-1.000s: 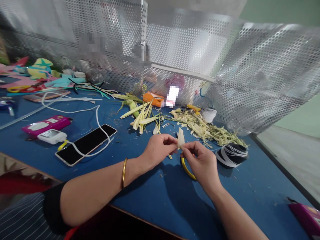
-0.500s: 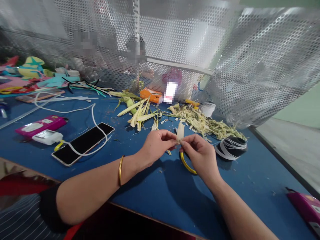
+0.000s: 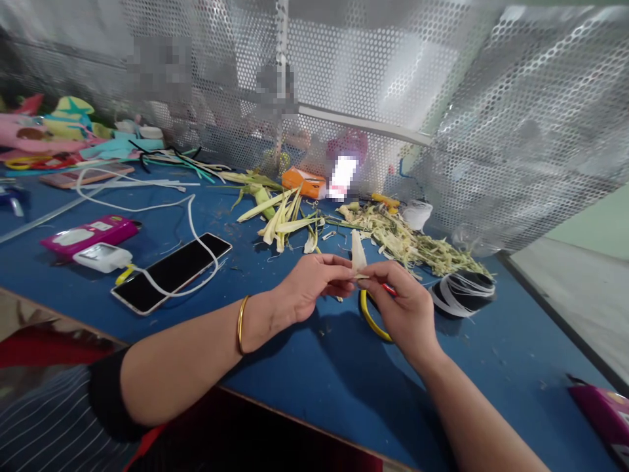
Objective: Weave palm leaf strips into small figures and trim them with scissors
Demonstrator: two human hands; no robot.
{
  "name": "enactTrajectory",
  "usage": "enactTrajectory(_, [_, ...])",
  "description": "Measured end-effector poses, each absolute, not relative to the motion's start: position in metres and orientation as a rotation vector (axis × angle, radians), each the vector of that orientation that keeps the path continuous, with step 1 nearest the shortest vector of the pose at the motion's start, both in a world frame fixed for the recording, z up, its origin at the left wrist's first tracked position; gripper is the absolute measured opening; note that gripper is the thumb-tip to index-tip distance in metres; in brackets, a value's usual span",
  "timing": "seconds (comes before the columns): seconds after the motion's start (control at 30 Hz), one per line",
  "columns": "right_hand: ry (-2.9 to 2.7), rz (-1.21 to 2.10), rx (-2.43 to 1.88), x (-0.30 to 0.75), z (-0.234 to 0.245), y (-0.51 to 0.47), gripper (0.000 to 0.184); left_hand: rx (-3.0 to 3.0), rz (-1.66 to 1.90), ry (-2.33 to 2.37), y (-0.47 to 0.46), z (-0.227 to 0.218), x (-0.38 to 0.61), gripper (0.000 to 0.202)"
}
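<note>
A pale strip of corn husk (image 3: 358, 250) stands upright between my hands above the table. My left hand (image 3: 319, 282), with a gold bangle at its wrist, pinches the strip's lower left side. From the other side, my right hand (image 3: 400, 305) pinches its lower end between thumb and fingers, where the husk looks folded. A curved yellow handle (image 3: 372, 318) lies on the table under my right hand; a bit of red shows beside it, and the rest is hidden. Right of that hand is a black spool (image 3: 464, 295) wound with white thread.
Husk leaves (image 3: 282, 223) and a heap of shredded plant scraps (image 3: 407, 242) lie behind my hands. A black-screened phone (image 3: 171, 272), white cable and magenta box (image 3: 93, 235) occupy the left. A perforated metal screen (image 3: 354, 78) borders the blue table (image 3: 314, 387).
The upper part of the husk strip looks narrower and more pointed, and its lower end is now folded across. My fingers have shifted their pinch. The view has moved slightly.
</note>
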State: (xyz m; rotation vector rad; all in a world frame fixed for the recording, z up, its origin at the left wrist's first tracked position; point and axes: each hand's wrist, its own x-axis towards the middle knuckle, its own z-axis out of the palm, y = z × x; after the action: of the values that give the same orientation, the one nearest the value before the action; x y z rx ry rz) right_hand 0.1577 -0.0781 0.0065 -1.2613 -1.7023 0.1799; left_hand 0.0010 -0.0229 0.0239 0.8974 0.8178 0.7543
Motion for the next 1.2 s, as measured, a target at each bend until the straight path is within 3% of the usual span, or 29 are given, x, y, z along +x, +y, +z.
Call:
enactTrajectory(0.27, [-1.597,0.365,-1.278,0.1570,0.0102,-0.0783,0.009,0.861,0.727,0.797,-0.0217,0.0224,0.0018,0.008])
enactTrajectory(0.97, [-1.469,0.410,-1.360,0.1567,0.0042,-0.0784,0.006,1.359,0.878,0.895,-0.0279,0.0229,0.0047,0.006])
enactTrajectory(1.2, [-1.385,0.482,-1.293,0.1579,0.0011,-0.0759,0.015,1.312,0.837,0.868,-0.0284,0.0234,0.0053,0.004])
